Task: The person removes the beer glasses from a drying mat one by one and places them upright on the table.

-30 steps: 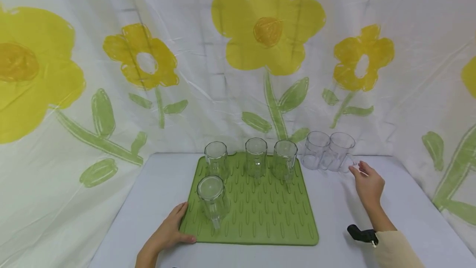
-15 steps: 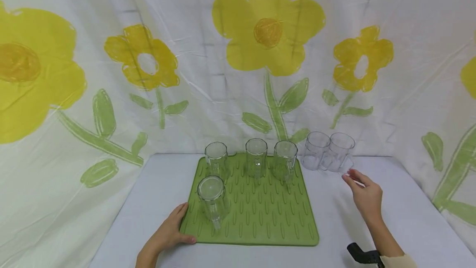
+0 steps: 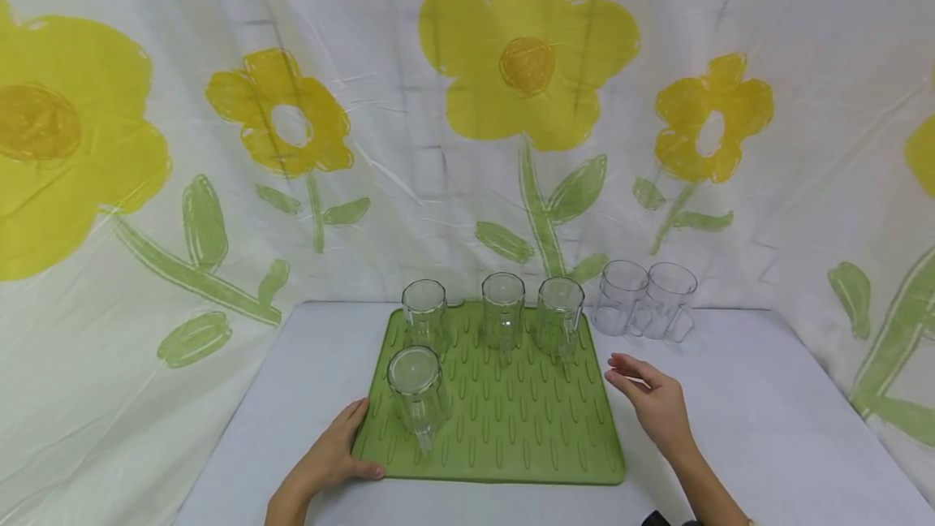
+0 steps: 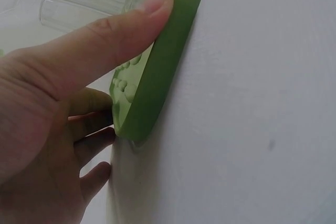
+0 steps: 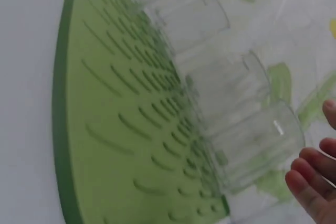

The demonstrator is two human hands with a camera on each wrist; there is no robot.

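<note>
The slim-ridged green mat (image 3: 511,420) lies lower centre, left hand (image 3: 330,451) spread at its lower-left corner, right hand (image 3: 653,411) loosely bent near its right edge. Clear mugs (image 3: 502,311) partly veil its far side.

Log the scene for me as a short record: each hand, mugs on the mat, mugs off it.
Left hand: resting on the green mat's near left corner
Right hand: holding nothing, beside the mat's right edge
Mugs on mat: four; three along the far edge, one nearer mug at left
Mugs off mat: two, side by side on the white table, right of the mat
</note>
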